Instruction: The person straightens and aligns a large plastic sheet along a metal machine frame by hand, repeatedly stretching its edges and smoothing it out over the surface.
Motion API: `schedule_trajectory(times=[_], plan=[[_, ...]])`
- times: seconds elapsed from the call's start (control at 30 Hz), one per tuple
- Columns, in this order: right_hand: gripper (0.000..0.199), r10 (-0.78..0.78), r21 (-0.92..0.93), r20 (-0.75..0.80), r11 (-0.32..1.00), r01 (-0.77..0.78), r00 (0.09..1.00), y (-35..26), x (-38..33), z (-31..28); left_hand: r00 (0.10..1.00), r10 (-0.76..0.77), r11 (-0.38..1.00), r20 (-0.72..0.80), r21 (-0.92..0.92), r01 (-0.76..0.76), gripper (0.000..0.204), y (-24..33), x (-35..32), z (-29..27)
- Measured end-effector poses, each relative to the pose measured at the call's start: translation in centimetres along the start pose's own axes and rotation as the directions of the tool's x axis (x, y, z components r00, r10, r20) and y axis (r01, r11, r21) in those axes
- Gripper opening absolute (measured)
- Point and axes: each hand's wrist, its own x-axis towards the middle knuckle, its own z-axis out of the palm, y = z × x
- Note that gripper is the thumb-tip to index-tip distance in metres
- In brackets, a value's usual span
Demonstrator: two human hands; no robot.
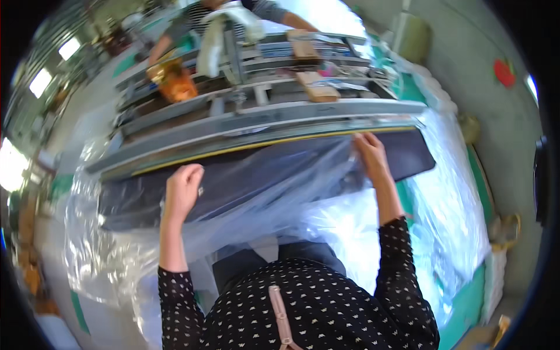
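Observation:
A long dark panel (411, 153) lies crosswise in front of me, partly under clear plastic film (274, 186). My right hand (370, 154) is closed at the panel's far edge, right of the middle, with the film gathered at its fingertips. Over the left part of the panel, my left hand (185, 184) is curled in a pinch on the film; its fingertips are partly hidden. A yellow strip (280, 140) runs along the panel's far side, beside a long grey metal bar (262, 118).
Loose clear plastic (449, 204) spreads over the right side, with more at the left. Beyond the bar stands a metal frame with wooden blocks (317, 87) and an orange, glossy bundle (175, 81). Across it, another person (265, 11) in striped sleeves works.

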Motion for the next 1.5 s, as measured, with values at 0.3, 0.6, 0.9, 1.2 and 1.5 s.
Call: schedule_trajectory(times=[0.3,0.6,0.9,1.2,1.5], plan=[[0.013,-0.081,0.445,0.098,0.895,0.029,0.992,1.3,-1.6,0.3,0.825,0.493,0.869,0.277,-0.214,-0.447,0.016,13.9,-1.4,14.0],[0.015,-0.134,0.351,0.094,0.932,0.093,0.986,2.6,-1.2,-0.8,0.712,0.118,0.667,0.692,-0.587,0.46,0.012,16.4,1.9,13.0],[0.017,-0.032,0.229,-0.14,0.971,0.064,0.99,4.2,0.5,1.2,0.493,0.085,0.977,0.866,-0.169,0.129,0.025,0.4,-12.6,10.9],[0.018,-0.039,0.212,-0.22,0.973,0.087,0.975,2.7,-0.8,4.0,0.937,-0.328,0.944,-0.116,0.005,0.331,0.024,-22.4,-25.5,3.6],[0.01,-0.634,-0.463,-0.291,0.748,0.475,0.716,0.2,-1.5,2.6,0.513,0.111,0.988,-0.851,0.04,-0.148,0.01,-0.8,-8.9,-17.3]])
